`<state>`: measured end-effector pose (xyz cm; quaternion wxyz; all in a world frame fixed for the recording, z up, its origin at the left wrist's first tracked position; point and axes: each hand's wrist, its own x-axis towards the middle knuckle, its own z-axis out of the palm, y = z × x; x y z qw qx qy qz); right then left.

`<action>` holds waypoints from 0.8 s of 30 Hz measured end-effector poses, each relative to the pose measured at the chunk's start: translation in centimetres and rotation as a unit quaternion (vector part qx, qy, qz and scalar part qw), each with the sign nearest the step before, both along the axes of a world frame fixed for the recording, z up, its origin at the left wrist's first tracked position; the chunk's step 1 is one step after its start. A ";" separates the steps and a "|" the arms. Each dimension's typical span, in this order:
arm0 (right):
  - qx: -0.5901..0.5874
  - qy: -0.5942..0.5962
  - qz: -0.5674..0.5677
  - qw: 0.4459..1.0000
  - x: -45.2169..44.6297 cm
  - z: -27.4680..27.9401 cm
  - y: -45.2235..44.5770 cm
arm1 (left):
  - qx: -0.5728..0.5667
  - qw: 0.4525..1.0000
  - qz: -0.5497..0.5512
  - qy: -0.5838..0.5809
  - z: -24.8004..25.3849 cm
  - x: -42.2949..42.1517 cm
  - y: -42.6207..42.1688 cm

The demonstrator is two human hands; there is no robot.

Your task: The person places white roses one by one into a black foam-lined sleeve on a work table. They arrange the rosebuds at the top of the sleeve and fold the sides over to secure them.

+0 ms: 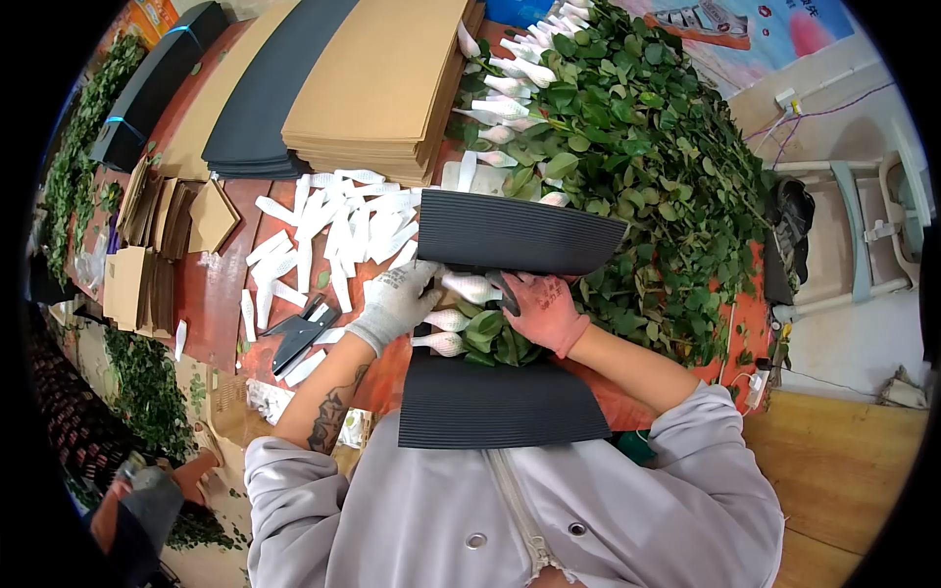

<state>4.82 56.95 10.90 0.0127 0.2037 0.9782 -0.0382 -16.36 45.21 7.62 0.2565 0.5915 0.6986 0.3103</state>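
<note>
A black corrugated sheet [500,407], finely ribbed, lies nearest the person's body. Just beyond it, two bulb-shaped, pale-wrapped flower heads [438,343] sit side by side with glossy green leaves [497,338]. The right hand [541,309], in a reddish knit glove with dark fingertips, has its grip closed at the stem end of another wrapped head [470,286]. The left hand [397,299], in a whitish knit glove, has bent fingers at that head's opposite end; whether its grip is clenched I cannot tell. A curved ribbed flap [520,233] stands just past both hands. Left of them, an angular black stapler [302,336] lies on the reddish table [216,294] near smooth white tapered sleeves [343,225]. Farther off are flat-faced brown cardboard stacks [372,78], dark sheets [265,98] and dense leafy stems [637,127].
</note>
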 end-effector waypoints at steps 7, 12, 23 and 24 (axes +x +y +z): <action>-0.032 -0.014 0.011 0.999 1.6 0.6 -0.7 | -0.057 0.980 -0.077 0.177 0.4 0.4 0.9; 0.103 0.030 0.033 0.994 0.3 2.1 0.3 | -0.158 0.944 -0.103 0.270 2.0 0.6 0.7; 0.076 -0.111 0.062 0.989 -3.0 -2.1 -0.1 | 0.110 0.973 -0.120 0.164 4.8 1.3 -1.5; 0.072 -0.112 0.061 0.989 -2.7 -1.6 -0.5 | 0.086 0.966 -0.133 0.203 4.9 1.8 -1.5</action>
